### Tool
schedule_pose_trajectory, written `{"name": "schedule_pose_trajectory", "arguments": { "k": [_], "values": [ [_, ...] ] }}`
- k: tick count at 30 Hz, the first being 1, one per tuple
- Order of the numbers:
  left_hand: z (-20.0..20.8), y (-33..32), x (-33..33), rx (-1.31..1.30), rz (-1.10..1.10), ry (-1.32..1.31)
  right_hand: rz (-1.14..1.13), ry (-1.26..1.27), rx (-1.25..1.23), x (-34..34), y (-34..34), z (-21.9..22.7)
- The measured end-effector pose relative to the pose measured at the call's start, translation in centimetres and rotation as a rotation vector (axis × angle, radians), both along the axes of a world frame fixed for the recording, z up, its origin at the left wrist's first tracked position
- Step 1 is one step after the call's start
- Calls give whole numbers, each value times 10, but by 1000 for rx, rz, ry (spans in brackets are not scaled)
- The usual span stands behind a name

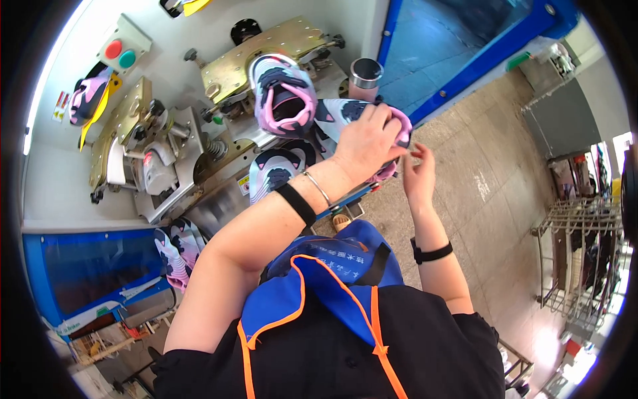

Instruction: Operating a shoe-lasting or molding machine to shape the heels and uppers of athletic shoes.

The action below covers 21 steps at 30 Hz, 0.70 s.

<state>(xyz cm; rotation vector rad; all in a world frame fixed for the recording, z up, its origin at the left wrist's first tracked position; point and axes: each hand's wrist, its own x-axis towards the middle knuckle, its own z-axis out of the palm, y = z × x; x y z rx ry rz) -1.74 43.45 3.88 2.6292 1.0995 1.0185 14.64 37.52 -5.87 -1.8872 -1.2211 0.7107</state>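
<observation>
My left hand reaches across and wraps over the collar of a grey, navy and pink sneaker, whose toe points left. Close beside its heel is my right hand, with bent fingers drawn together; anything between them is too small to make out. A matching sneaker stands left of the held one, its pink-lined opening toward me, in front of a brass-coloured machine plate. Below it sit more grey and navy sneakers, partly hidden by my left forearm.
A pink tumbler stands behind the held sneaker. Left are a second clamp mechanism, a box with red and green buttons and a sneaker on a yellow piece. More sneakers sit lower left. A wire rack stands right.
</observation>
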Motion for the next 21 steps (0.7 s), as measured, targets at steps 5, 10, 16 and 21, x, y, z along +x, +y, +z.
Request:
{"name": "schedule_pose_trajectory", "arguments": {
  "k": [5,10,16,21],
  "values": [
    [-35,-18,-19,-1,-112,-66,199,-119,504,-20,-7,40],
    [-21,-56,-59,80,-37,-184,179,-254,436,-7,-6,37],
    [-39,-118,-166,-36,229,-217,49,12,349,-9,-9,36],
    [-27,-173,-235,-83,609,-198,48,-249,661,-28,-11,54]
  ]
}}
